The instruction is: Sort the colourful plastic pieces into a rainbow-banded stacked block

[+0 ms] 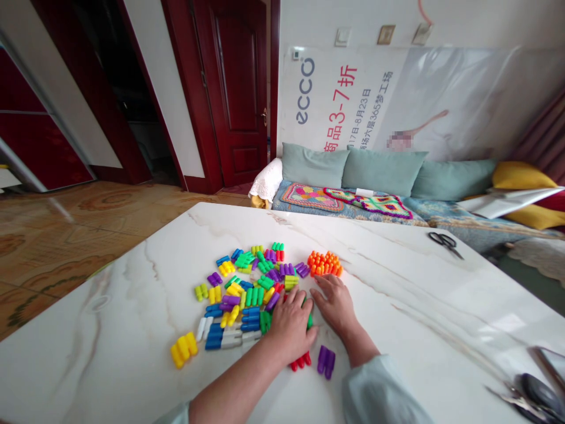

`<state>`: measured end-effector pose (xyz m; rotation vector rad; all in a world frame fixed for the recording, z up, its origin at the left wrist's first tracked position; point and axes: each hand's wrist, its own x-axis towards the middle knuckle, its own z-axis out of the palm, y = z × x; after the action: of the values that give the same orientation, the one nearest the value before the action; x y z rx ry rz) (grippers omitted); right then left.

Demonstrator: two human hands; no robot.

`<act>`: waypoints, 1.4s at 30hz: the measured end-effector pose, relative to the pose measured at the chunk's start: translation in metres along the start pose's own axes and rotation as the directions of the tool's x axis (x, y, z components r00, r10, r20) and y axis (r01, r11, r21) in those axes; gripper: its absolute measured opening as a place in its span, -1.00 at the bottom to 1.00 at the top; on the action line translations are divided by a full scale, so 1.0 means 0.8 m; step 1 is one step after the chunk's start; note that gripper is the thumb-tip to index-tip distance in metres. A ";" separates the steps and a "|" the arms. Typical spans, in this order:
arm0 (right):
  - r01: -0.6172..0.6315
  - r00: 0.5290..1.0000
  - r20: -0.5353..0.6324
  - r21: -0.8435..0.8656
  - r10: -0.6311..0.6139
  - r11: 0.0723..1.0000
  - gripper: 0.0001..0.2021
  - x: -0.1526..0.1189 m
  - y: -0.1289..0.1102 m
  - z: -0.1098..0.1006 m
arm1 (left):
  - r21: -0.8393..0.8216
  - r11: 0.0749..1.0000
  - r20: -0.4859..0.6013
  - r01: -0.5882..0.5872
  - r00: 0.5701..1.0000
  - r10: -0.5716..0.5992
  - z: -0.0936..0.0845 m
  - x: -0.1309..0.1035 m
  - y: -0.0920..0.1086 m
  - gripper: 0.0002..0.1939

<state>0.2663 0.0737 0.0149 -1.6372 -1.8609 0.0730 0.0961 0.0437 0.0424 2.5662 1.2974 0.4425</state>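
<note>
Finger-shaped plastic building blocks in several colours lie in a loose spread on the white marbled table (145, 318). My left hand (291, 321) rests palm down over the near right side of the spread, fingers apart, partly hiding green and red blocks. Flat on the table, my right hand (334, 302) has its fingers stretched out just below a tight group of orange blocks (324, 263). Red blocks (301, 361) show beneath my left wrist, with a purple block (326, 361) to their right. Yellow blocks (184, 349) sit at the near left, beside blue blocks (213, 337).
Black scissors (445, 241) lie near the table's far right edge. Keys (521, 397) and a phone-like dark object (549, 365) are at the near right. Behind the table stands a sofa with green cushions (384, 171). A dark red door (238, 94) is at the back.
</note>
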 end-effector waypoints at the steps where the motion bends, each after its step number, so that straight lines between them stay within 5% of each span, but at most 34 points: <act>1: 0.013 1.000 0.006 -0.002 -0.013 1.000 -0.67 0.000 0.000 0.000 | -0.001 1.000 0.001 0.001 1.000 -0.001 0.000 0.000 0.000 -0.47; 13: 0.044 0.999 -0.017 0.075 -0.043 0.996 -0.72 0.001 0.007 0.002 | -0.015 1.000 -0.008 -0.003 1.000 0.003 0.001 -0.001 0.002 -0.41; 18: -0.006 0.998 -0.056 0.199 0.017 0.980 -0.75 -0.001 0.014 0.008 | -0.066 0.996 -0.088 -0.059 0.995 0.053 -0.053 0.019 -0.007 -0.55; 22: -0.025 0.998 -0.052 0.201 0.036 0.979 -0.76 -0.002 0.012 0.006 | -0.101 0.988 -0.093 0.116 0.988 -0.126 -0.112 0.033 -0.059 -0.71; 25: -0.022 0.999 -0.044 0.187 0.031 0.982 -0.76 -0.001 0.010 0.004 | -0.065 0.982 0.064 0.179 0.983 -0.175 -0.130 0.028 -0.106 -0.70; 29: -0.017 0.999 -0.031 0.198 0.023 0.980 -0.75 -0.001 0.011 0.005 | -0.094 0.989 0.209 0.110 0.974 -0.089 -0.117 0.014 -0.137 -0.64; 34: -0.028 0.999 -0.022 0.211 0.034 0.977 -0.75 0.000 0.012 0.006 | 0.012 0.998 0.212 0.063 0.975 -0.064 -0.093 0.013 -0.122 -0.47; 42: -0.017 0.999 -0.030 0.209 0.024 0.978 -0.78 0.000 0.011 0.004 | 0.044 0.991 0.228 0.129 0.964 -0.136 -0.096 0.014 -0.110 -0.60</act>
<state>0.2724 0.0767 0.0083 -1.5042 -1.7489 0.2408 0.0089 0.1090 0.0855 2.4457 1.3861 0.0969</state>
